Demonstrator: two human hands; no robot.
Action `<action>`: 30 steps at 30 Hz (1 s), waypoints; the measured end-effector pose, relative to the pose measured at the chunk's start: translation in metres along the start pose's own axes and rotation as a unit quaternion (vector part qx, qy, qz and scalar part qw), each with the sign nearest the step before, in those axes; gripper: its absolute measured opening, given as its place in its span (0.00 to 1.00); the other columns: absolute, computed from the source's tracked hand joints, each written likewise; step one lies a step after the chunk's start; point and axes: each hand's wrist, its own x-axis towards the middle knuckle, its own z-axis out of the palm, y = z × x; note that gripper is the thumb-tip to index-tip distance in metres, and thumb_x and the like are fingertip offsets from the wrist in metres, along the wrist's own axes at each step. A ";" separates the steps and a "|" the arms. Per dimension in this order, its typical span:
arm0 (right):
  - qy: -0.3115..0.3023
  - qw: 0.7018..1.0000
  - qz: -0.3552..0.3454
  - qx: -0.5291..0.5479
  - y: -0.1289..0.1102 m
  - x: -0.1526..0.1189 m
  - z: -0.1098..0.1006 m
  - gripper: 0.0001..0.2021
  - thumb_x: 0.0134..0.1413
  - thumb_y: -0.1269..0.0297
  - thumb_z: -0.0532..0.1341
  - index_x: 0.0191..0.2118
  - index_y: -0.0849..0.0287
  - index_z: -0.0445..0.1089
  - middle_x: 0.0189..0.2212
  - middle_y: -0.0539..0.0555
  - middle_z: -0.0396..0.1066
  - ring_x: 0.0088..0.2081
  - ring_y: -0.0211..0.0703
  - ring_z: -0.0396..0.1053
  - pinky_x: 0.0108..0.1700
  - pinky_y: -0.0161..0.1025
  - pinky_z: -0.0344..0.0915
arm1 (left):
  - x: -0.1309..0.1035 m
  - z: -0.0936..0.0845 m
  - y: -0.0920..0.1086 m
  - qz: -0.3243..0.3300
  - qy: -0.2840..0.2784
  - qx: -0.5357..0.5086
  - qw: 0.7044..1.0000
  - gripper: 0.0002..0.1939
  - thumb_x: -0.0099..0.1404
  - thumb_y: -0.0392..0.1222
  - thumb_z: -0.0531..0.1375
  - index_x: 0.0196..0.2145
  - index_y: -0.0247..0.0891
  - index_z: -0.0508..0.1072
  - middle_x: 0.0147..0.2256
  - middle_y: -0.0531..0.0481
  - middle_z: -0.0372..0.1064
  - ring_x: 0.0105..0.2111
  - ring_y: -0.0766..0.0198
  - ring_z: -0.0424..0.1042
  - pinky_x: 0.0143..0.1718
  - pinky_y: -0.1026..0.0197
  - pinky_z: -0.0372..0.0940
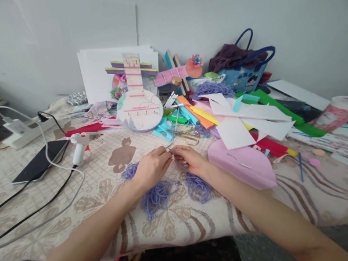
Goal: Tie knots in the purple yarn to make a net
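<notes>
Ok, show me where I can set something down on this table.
Bare tablecloth shows between the glue gun and the left pile of purple yarn, and at front right, between the pink paper, the blue stick and the table's front edge. Beyond both hands it's crowded with white paper and a round board.

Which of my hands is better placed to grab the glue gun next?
Left, I'd say: the white glue gun sits to the left of your left hand, while your right hand is farther away.
</notes>
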 end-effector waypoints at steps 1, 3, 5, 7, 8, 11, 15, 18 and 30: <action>-0.005 1.000 0.001 0.003 0.000 0.000 0.000 0.11 0.38 0.62 0.63 0.23 0.60 0.60 0.12 0.40 0.45 0.14 0.26 0.40 0.16 0.31 0.33 | 0.000 -0.001 0.001 0.005 -0.004 0.003 1.000 0.13 0.65 0.40 0.49 0.32 0.36 0.72 0.32 0.46 0.66 0.32 0.63 0.67 0.31 0.63 0.59; -0.013 1.000 -0.003 0.001 0.001 0.000 0.001 0.11 0.39 0.62 0.63 0.23 0.60 0.60 0.13 0.40 0.47 0.14 0.26 0.41 0.16 0.31 0.33 | 0.001 -0.003 0.002 0.001 0.006 -0.018 1.000 0.12 0.65 0.40 0.50 0.31 0.36 0.71 0.32 0.46 0.67 0.33 0.63 0.66 0.32 0.63 0.59; -0.022 1.000 -0.008 -0.006 0.001 -0.001 0.001 0.10 0.40 0.62 0.62 0.24 0.60 0.60 0.13 0.40 0.47 0.13 0.26 0.41 0.16 0.30 0.33 | 0.002 -0.006 0.000 -0.033 0.034 -0.063 0.997 0.11 0.64 0.40 0.51 0.30 0.35 0.71 0.31 0.46 0.67 0.32 0.64 0.66 0.33 0.63 0.59; -0.029 0.999 -0.014 -0.018 0.001 -0.001 0.002 0.09 0.42 0.62 0.61 0.24 0.60 0.61 0.13 0.40 0.45 0.13 0.25 0.40 0.16 0.30 0.32 | 0.003 -0.008 -0.004 -0.090 0.053 -0.102 0.989 0.12 0.63 0.41 0.51 0.28 0.35 0.71 0.28 0.48 0.68 0.29 0.65 0.65 0.31 0.64 0.59; -0.031 0.999 -0.017 -0.025 0.001 -0.002 0.002 0.08 0.42 0.62 0.61 0.25 0.60 0.62 0.13 0.40 0.45 0.13 0.25 0.40 0.16 0.30 0.32 | 0.004 -0.008 -0.008 -0.118 0.053 -0.116 0.985 0.13 0.63 0.42 0.51 0.27 0.35 0.71 0.27 0.48 0.68 0.28 0.65 0.65 0.30 0.64 0.58; -0.034 0.998 -0.023 -0.047 0.000 -0.004 0.004 0.08 0.43 0.62 0.60 0.25 0.60 0.62 0.13 0.40 0.45 0.13 0.25 0.40 0.16 0.30 0.32 | 0.007 -0.005 -0.016 -0.167 0.025 -0.169 0.971 0.15 0.62 0.44 0.51 0.25 0.35 0.72 0.25 0.49 0.69 0.26 0.66 0.65 0.27 0.65 0.58; -0.040 0.995 -0.031 -0.083 -0.001 -0.007 0.005 0.09 0.44 0.61 0.59 0.25 0.60 0.62 0.14 0.40 0.46 0.13 0.26 0.41 0.16 0.30 0.34 | 0.010 0.001 -0.021 -0.185 0.013 -0.294 0.938 0.13 0.59 0.45 0.54 0.26 0.35 0.74 0.26 0.50 0.72 0.28 0.65 0.67 0.29 0.65 0.61; -0.044 0.991 -0.049 -0.119 0.001 -0.007 0.005 0.09 0.46 0.60 0.59 0.25 0.60 0.62 0.14 0.41 0.47 0.14 0.27 0.43 0.16 0.30 0.36 | 0.011 0.006 -0.021 -0.206 0.024 -0.361 0.909 0.11 0.57 0.45 0.56 0.27 0.35 0.74 0.25 0.50 0.71 0.27 0.66 0.67 0.30 0.65 0.62; -0.036 0.990 -0.063 -0.125 -0.003 -0.008 0.002 0.08 0.45 0.62 0.58 0.25 0.61 0.64 0.13 0.41 0.47 0.13 0.27 0.44 0.16 0.29 0.37 | 0.000 -0.057 -0.067 -0.156 -0.127 -0.175 0.964 0.15 0.51 0.48 0.61 0.35 0.37 0.74 0.33 0.48 0.72 0.33 0.62 0.69 0.32 0.65 0.61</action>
